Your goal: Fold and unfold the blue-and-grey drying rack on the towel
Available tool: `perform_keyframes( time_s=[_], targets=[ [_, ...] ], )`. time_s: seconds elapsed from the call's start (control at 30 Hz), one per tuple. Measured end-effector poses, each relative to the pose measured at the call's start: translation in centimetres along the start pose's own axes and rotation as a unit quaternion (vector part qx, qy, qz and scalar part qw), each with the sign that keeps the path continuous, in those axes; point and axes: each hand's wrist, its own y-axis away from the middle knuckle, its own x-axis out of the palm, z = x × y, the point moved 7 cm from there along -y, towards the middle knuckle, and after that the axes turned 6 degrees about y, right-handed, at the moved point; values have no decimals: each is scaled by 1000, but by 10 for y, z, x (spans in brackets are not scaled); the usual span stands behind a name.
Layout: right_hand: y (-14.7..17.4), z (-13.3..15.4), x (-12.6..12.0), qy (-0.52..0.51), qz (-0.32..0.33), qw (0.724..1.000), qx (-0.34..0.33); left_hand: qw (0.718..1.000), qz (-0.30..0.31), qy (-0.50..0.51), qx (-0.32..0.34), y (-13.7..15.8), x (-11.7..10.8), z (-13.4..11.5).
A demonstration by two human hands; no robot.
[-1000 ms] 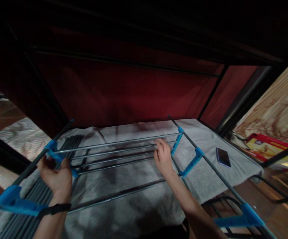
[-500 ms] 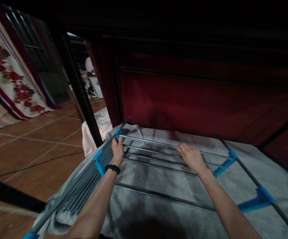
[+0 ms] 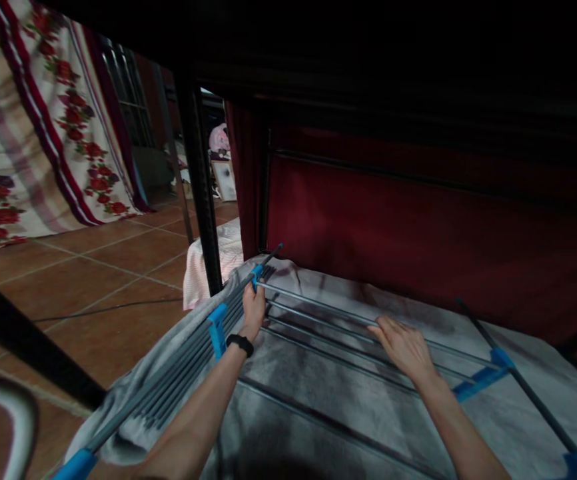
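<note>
At far left, a flowered cloth (image 3: 76, 127) is draped above a tiled floor (image 3: 113, 260), and a curved pale tube (image 3: 21, 413) is seen lower down, near the edge. A black post (image 3: 204, 193) stands further in. Beside it, on a grey cloth (image 3: 288, 460), a bundle of grey rods (image 3: 188, 363) is laid side by side, partly under the rack's left side tube. The rack (image 3: 318, 419), made of metal bars and blue joints, is placed over the grey cloth, across the middle and right. Its far left blue joint (image 3: 257, 272) is grasped by the left hand (image 3: 254, 310), on whose wrist a black band (image 3: 241, 344) is worn. The rack's far bar is clasped from above by the right hand (image 3: 404, 345). Further right, the bars are met by another blue joint (image 3: 486, 381). Behind, a dark red cloth (image 3: 393, 227) is hung.
</note>
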Motion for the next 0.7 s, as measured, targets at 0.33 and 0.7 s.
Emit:
perform_keyframes(
  time_s=[0.33, 0.7],
  targets=[
    [-2, -6, 2, -10, 58, 998, 24, 999, -8, 20, -23, 3, 2, -5],
    [-7, -17, 9, -77, 156, 984, 40, 999, -16, 28, -45, 4, 3, 1]
  ],
)
